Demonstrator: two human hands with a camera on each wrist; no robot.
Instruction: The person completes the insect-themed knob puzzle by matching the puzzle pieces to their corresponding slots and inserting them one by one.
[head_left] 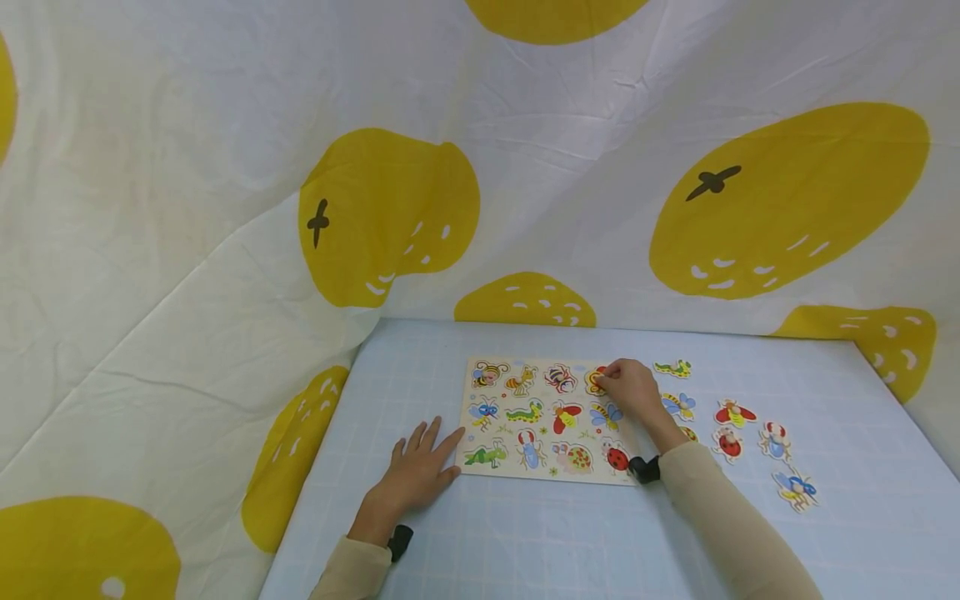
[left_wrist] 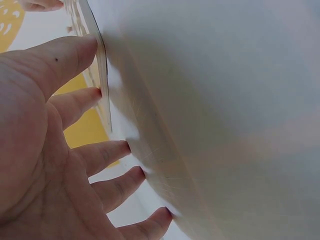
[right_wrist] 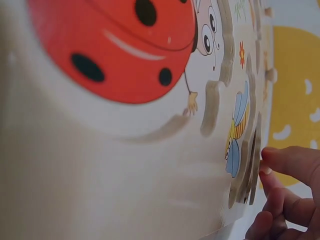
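Observation:
A wooden insect puzzle board (head_left: 510, 478) lies flat on the table, with cut-out recesses and printed bugs. My right hand (head_left: 633, 390) reaches over its top right corner and pinches a yellow-and-red puzzle piece (head_left: 595, 382) between thumb and finger; the fingers partly cover its picture. In the right wrist view, that piece sits at the recess, but I cannot tell if it is fully seated. The left hand (head_left: 416, 473) lies spread at the board's left side. Its thumb and index finger touch the board's edge (left_wrist: 103, 75), while the other fingertips rest on the table.
Right of the board lie several loose pieces, including a caterpillar (head_left: 672, 368), a dragonfly (head_left: 678, 406), a red-winged bug (head_left: 735, 413), a ladybug (head_left: 727, 443), a blue beetle (head_left: 775, 440) and a mosquito (head_left: 797, 488). A patterned cloth (head_left: 555, 208) hangs behind the table.

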